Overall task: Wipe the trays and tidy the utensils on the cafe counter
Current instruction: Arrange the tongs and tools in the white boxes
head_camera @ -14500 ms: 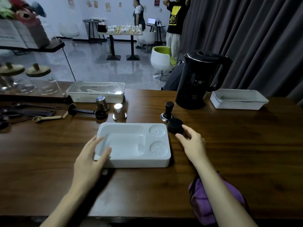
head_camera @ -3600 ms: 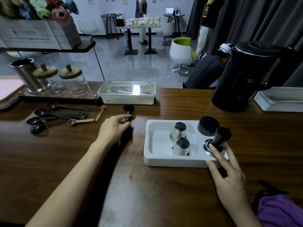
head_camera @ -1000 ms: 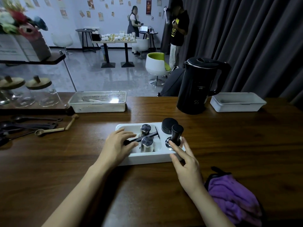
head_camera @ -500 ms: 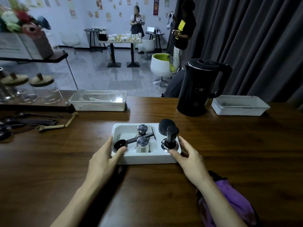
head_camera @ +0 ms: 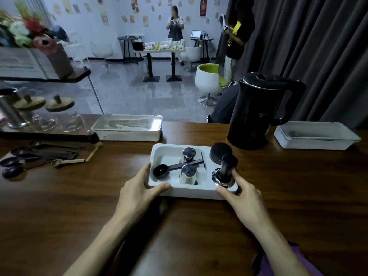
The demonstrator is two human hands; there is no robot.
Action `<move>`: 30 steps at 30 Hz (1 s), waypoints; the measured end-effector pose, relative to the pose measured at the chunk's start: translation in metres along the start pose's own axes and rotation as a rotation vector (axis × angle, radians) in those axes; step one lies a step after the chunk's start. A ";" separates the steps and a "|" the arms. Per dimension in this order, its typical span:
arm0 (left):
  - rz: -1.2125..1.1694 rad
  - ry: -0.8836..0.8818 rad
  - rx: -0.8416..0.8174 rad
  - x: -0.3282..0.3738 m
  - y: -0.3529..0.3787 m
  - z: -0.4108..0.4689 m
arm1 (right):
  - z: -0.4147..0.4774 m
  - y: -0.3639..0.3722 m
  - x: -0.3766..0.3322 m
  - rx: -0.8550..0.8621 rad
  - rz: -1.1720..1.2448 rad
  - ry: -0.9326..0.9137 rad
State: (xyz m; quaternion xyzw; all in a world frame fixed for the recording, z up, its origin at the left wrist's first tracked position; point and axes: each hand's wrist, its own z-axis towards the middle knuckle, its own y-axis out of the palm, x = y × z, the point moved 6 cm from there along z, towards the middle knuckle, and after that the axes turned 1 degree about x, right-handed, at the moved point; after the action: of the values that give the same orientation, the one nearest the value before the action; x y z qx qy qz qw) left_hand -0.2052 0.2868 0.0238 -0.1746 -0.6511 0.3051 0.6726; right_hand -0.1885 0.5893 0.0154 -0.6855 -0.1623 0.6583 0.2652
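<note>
A white moulded tray sits mid-counter. It carries two steel cups, a black scoop lying across them, a black round lid and a black-handled tamper. My left hand grips the tray's near left corner, thumb along the front wall. My right hand holds the near right corner, fingers beside the tamper's steel base. A purple cloth lies at the counter's near right edge, mostly hidden by my right forearm.
A black kettle stands just behind the tray on the right, with a white box beyond it. A lidded white box sits behind left. Several dark spoons and a wooden spoon lie at left, below glass jars.
My left hand has let go of the black scoop, which now lies in the tray, and moved to the near left corner. My right hand has shifted to the near right corner.
</note>
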 end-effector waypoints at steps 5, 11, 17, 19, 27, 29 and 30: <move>-0.050 0.055 -0.061 0.021 0.021 0.060 | 0.053 -0.016 -0.017 0.066 -0.050 0.016; -0.113 0.030 -0.070 0.025 0.052 0.121 | 0.115 -0.014 -0.020 0.120 -0.039 0.042; -0.207 -0.020 -0.084 0.004 0.076 0.157 | 0.155 0.000 -0.017 0.131 -0.036 0.033; -0.227 -0.024 -0.085 -0.001 0.080 0.165 | 0.165 0.005 -0.018 0.132 -0.021 0.033; -0.280 -0.076 -0.050 -0.011 0.088 0.179 | 0.178 0.021 -0.009 0.117 0.022 0.104; -0.272 -0.068 -0.047 -0.013 0.092 0.183 | 0.180 0.022 -0.007 0.119 0.030 0.103; -0.262 -0.068 -0.046 -0.014 0.094 0.185 | 0.182 0.022 -0.006 0.118 0.030 0.103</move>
State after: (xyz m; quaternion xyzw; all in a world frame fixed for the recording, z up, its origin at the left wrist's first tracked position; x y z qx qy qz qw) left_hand -0.4041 0.3180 -0.0297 -0.0929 -0.6978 0.2052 0.6799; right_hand -0.3717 0.5957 0.0094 -0.7042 -0.0992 0.6343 0.3032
